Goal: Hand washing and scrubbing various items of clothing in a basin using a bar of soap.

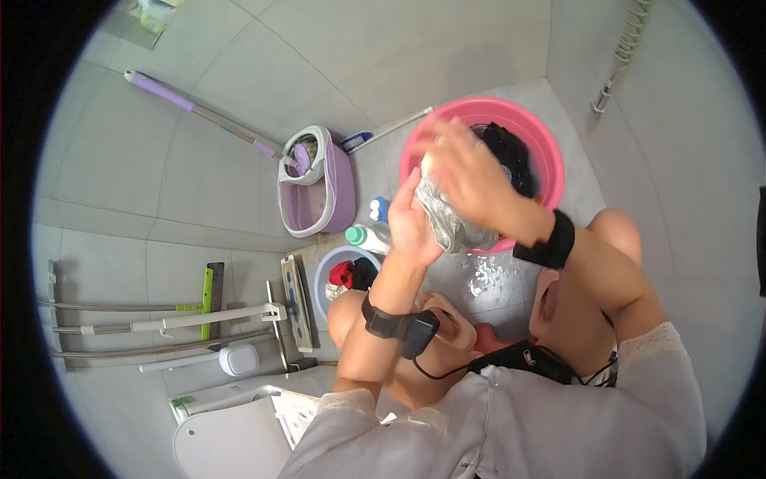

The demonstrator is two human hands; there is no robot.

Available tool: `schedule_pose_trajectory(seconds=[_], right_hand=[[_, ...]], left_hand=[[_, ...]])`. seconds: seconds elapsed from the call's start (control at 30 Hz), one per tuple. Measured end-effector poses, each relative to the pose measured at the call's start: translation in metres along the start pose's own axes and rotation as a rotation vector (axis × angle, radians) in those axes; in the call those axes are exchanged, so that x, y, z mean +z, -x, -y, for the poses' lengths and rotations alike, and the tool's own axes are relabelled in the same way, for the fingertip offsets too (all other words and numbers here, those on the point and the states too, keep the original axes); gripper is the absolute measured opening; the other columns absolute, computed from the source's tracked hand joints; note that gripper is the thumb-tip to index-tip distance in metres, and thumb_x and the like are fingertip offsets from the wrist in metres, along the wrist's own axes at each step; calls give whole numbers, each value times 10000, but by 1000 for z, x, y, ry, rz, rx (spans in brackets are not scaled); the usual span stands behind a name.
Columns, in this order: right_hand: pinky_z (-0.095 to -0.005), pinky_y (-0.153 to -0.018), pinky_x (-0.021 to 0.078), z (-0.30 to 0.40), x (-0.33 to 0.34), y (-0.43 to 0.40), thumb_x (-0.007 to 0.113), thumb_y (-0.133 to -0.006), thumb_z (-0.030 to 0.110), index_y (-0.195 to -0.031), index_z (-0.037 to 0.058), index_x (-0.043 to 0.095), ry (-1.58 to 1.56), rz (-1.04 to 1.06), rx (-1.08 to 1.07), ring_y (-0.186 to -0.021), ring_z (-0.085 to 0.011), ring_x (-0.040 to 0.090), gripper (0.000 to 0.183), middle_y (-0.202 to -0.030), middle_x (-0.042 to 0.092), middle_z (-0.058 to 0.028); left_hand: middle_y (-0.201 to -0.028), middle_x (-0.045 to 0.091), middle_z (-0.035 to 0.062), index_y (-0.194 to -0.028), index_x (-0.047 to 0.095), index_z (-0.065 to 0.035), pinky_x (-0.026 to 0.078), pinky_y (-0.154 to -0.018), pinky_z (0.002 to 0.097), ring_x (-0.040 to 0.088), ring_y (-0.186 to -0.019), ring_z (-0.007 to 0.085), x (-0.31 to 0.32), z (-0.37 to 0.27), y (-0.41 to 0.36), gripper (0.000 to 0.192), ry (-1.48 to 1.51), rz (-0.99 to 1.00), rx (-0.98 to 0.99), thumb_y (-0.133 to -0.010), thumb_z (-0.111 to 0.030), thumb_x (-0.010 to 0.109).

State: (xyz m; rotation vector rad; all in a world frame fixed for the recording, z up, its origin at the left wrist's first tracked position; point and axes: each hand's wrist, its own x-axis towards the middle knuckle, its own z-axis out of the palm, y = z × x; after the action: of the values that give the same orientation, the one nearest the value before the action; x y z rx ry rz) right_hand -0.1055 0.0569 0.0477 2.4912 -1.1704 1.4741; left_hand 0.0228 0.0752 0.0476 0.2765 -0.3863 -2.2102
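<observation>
My left hand (414,232) is palm up with a wet-looking, light grey cloth (446,221) held against it, over the near rim of a pink plastic basin (555,170). Over the cloth's far end is my right hand (476,173), blurred by motion. Whether its fingers grip the cloth cannot be made out. Beneath the hands, dark clothing (508,152) lies inside the basin, partly hidden by my right hand. Both wrists wear black bands.
Left of the basin stand a white bottle with a green cap (356,235), a blue bottle (379,208) and a light blue basin (321,281) of clothes. Beyond are a purple mop bucket (341,191) and a brush (358,140). Water wets the floor tiles (494,278). A toilet lid (230,440) is lower left.
</observation>
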Motion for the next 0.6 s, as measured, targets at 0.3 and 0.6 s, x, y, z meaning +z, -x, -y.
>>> schedule_pose_trajectory(seconds=[0.3, 0.6], right_hand=[[-466, -937, 314, -1, 4, 3, 485, -764, 144, -1003, 58, 505, -31, -38, 22, -1046, -332, 441, 255, -1093, 470, -155], [-481, -937, 301, -1, 4, 0, 465, -776, 153, -945, 21, 512, -3, 4, -32, -1023, -310, 453, 219, -994, 501, -145]], left_hand=[[-1215, 447, 119, -1236, 362, -36, 307, -968, 389, 426, -1125, 255, -4, 1, 5, 442, -29, 15, 35, -897, -301, 263], [-1222, 440, 121, -1231, 368, -33, 303, -964, 412, 432, -1113, 270, -3, -1, 4, 438, -2, 31, -33, -899, -290, 244]])
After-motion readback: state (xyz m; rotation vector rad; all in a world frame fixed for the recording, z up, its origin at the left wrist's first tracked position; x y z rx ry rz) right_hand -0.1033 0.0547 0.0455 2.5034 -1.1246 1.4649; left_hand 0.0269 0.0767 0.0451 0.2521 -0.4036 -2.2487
